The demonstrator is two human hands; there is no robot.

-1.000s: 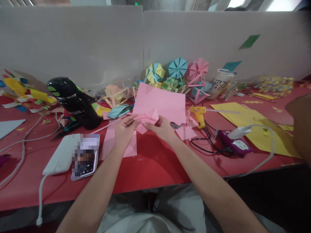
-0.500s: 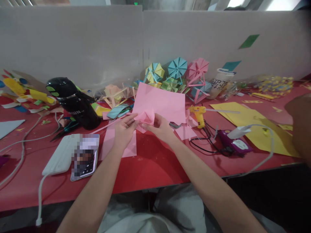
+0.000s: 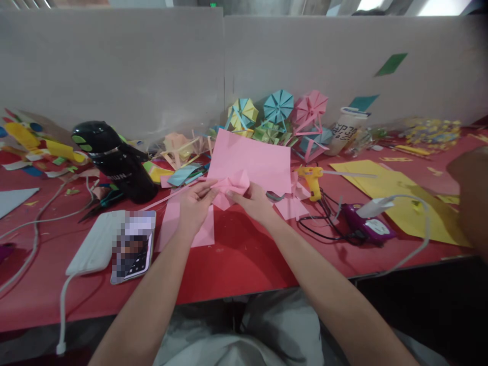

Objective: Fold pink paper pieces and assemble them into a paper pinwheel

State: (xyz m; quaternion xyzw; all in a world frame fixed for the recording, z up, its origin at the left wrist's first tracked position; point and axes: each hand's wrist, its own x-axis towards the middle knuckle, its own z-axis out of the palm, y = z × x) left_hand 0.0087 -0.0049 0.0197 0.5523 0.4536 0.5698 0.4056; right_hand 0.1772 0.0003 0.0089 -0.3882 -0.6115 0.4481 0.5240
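A folded piece of pink paper [image 3: 230, 189] is held up between my two hands over the table, its folds partly spread. My left hand [image 3: 195, 202] pinches its left side between thumb and fingers. On the right side, my right hand [image 3: 253, 201] grips it, the thumb lying on its front and the other fingers mostly hidden behind. Just behind the hands is a large pink sheet [image 3: 251, 160]. Another pink sheet [image 3: 202, 229] lies flat under my left hand and wrist. A thin pink strip [image 3: 168, 197] runs leftward from near my left hand.
Folded paper umbrellas [image 3: 278, 108] stand along the grey partition [image 3: 114, 66]. Left are a black bottle [image 3: 125, 170], a white power bank [image 3: 97, 244] and a phone [image 3: 135, 249]. Right are a yellow glue gun [image 3: 313, 180], a purple power adapter [image 3: 368, 226] with cables, and yellow sheets [image 3: 407, 203].
The folded pink paper has opened out wider, with more of its folds showing below and to the right. My right hand has shifted slightly right; the left hand has barely moved.
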